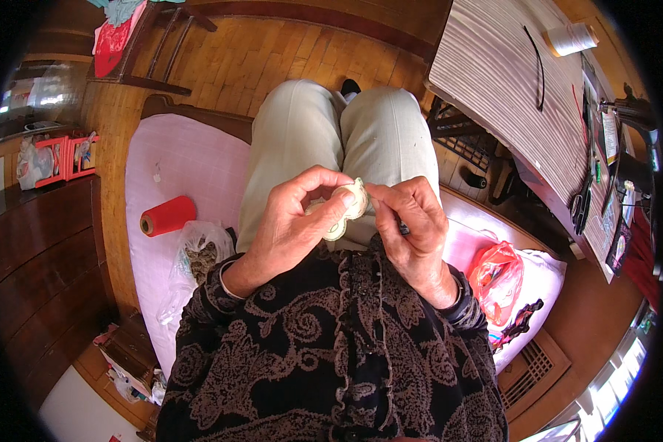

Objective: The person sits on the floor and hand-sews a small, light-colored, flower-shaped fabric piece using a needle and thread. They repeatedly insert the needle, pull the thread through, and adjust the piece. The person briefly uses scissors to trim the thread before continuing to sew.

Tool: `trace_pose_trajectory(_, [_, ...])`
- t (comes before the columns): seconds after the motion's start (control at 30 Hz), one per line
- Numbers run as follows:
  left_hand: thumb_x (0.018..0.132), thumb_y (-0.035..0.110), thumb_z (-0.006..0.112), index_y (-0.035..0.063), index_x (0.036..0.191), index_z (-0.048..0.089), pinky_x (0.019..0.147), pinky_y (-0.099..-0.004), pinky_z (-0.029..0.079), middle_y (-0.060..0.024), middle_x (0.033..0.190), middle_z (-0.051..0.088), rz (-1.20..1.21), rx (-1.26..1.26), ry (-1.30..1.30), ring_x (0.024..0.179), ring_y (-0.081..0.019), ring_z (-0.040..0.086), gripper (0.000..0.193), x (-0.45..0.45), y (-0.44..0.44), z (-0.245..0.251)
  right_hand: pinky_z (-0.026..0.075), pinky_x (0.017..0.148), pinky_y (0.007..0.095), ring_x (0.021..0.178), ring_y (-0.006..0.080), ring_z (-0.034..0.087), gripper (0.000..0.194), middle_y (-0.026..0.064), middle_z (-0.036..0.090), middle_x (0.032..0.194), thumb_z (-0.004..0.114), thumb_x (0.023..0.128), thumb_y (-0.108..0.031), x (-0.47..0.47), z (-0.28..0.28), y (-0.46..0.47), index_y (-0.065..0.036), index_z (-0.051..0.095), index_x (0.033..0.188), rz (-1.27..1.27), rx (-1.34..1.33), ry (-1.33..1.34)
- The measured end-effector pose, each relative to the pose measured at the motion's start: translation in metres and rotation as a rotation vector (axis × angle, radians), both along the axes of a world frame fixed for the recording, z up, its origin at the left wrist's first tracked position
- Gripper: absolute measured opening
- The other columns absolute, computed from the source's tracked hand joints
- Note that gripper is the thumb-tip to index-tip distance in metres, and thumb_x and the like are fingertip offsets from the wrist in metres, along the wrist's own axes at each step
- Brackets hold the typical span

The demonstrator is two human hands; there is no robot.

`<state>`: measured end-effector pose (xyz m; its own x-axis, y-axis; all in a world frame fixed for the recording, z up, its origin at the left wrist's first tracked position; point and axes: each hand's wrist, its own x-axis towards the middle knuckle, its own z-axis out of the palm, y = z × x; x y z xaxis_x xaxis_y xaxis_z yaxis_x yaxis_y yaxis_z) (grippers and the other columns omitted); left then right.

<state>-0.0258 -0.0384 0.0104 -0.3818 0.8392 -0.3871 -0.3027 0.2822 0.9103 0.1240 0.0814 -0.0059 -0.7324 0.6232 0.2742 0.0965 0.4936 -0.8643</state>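
Note:
Above my lap, my left hand (298, 218) pinches a small pale cream fabric piece (356, 205) with a scalloped, stitched edge between thumb and fingers. My right hand (411, 226) is at the piece's right edge, its thumb and index finger pinched together; whatever lies between them is too small to tell. A small dark thing shows partly behind the right fingers. On the pink-covered seat to the left lies a cone of red thread (168, 215), beside a clear plastic bag (199, 257) with dark greenish-brown contents.
At the right, a striped table (492, 72) holds a white thread cone (572, 40), black-handled scissors (581, 204) and a sewing machine (632, 113). A red plastic bag (496, 282) rests on the seat to my right. A wooden chair (143, 77) with cloths stands at the upper left.

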Motion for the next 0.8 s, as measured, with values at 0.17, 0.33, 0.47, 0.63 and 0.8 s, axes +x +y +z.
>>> trace_pose_trajectory(0.17, [0.102, 0.015, 0.063, -0.003, 0.113, 0.063, 0.076, -0.022, 0.049, -0.0035, 0.098, 0.068, -0.004, -0.016, -0.01, 0.089, -0.0063, 0.061, 0.021, -0.001, 0.0, 0.003, 0.049, 0.06, 0.0277, 0.068, 0.017, 0.058, 0.031, 0.0061, 0.055, 0.083, 0.07, 0.081, 0.011, 0.004, -0.001, 0.001, 0.0, 0.074, 0.11, 0.031, 0.003, -0.029])
trace_pose_trajectory(0.33, [0.102, 0.015, 0.063, -0.0029, 0.112, 0.064, 0.074, -0.0214, 0.049, -0.0031, 0.096, 0.068, 0.002, -0.026, -0.012, 0.086, -0.0056, 0.06, 0.021, 0.0, 0.0, 0.002, 0.048, 0.064, 0.0257, 0.071, 0.0151, 0.058, 0.032, 0.0047, 0.058, 0.083, 0.068, 0.082, 0.013, 0.004, 0.003, 0.001, -0.001, 0.075, 0.11, 0.044, -0.041, -0.059])
trace_pose_trajectory(0.47, [0.102, 0.016, 0.063, -0.0029, 0.111, 0.064, 0.07, -0.0213, 0.049, -0.0035, 0.094, 0.067, -0.007, -0.033, -0.034, 0.082, -0.006, 0.06, 0.021, -0.002, -0.001, -0.001, 0.048, 0.065, 0.0257, 0.071, 0.0153, 0.058, 0.031, 0.0045, 0.058, 0.083, 0.068, 0.083, 0.013, 0.005, 0.002, 0.003, -0.002, 0.076, 0.109, 0.067, -0.049, -0.061])
trace_pose_trajectory(0.63, [0.102, 0.014, 0.062, -0.0033, 0.111, 0.063, 0.07, -0.0225, 0.051, -0.0055, 0.096, 0.066, -0.033, -0.045, -0.084, 0.08, -0.0078, 0.061, 0.02, -0.003, 0.0, 0.002, 0.049, 0.064, 0.028, 0.073, 0.0173, 0.059, 0.025, 0.0059, 0.058, 0.087, 0.07, 0.083, 0.011, 0.004, -0.009, 0.009, -0.002, 0.073, 0.105, 0.101, -0.024, 0.01])
trace_pose_trajectory(0.8, [0.102, 0.008, 0.059, -0.0038, 0.11, 0.061, 0.078, -0.0249, 0.052, -0.0068, 0.103, 0.061, -0.067, 0.186, 0.189, 0.09, -0.0104, 0.062, 0.015, 0.0, -0.001, -0.01, 0.044, 0.07, 0.0228, 0.077, 0.0117, 0.056, 0.006, 0.002, 0.059, 0.09, 0.069, 0.094, -0.003, 0.007, -0.018, 0.009, -0.002, 0.071, 0.1, 0.122, -0.548, -0.028])
